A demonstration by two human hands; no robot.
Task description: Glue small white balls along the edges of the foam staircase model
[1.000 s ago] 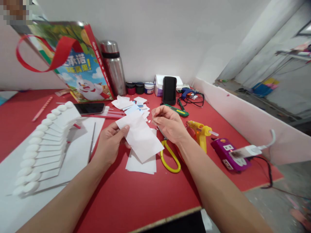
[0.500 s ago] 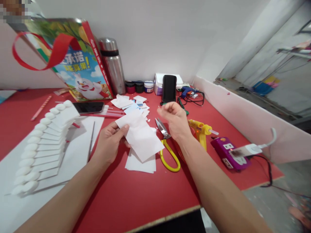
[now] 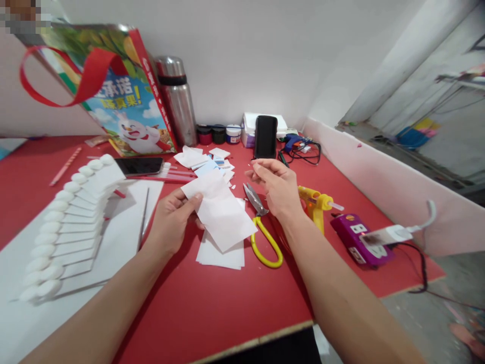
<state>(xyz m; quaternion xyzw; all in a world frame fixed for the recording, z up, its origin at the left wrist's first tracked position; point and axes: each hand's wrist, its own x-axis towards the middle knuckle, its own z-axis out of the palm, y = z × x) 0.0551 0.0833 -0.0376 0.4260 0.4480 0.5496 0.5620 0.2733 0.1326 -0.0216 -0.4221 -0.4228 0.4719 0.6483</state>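
Note:
My left hand (image 3: 172, 217) pinches the left edge of a white paper sheet (image 3: 223, 212), thumb on top. Under that sheet, more white papers (image 3: 220, 255) lie on the red table. Raised behind the scissors, my right hand (image 3: 278, 187) has its fingers pressed together; a tiny pale bit seems to show at the fingertips, too small to name. Yellow-handled scissors (image 3: 265, 237) lie between the papers and my right forearm, blades pointing away. Just right of my right hand is a yellow glue gun (image 3: 318, 205).
A white fan-shaped model (image 3: 76, 222) stands at left. Behind are a phone (image 3: 140, 166), paper scraps (image 3: 204, 162), a gift box (image 3: 125, 101), a steel flask (image 3: 178, 101), paint jars (image 3: 219, 134) and a black stand (image 3: 265, 136). A purple power strip (image 3: 359, 240) sits right.
My right hand has shifted slightly to the right, and its fingers have turned a little. My left hand keeps the sheet in nearly the same place.

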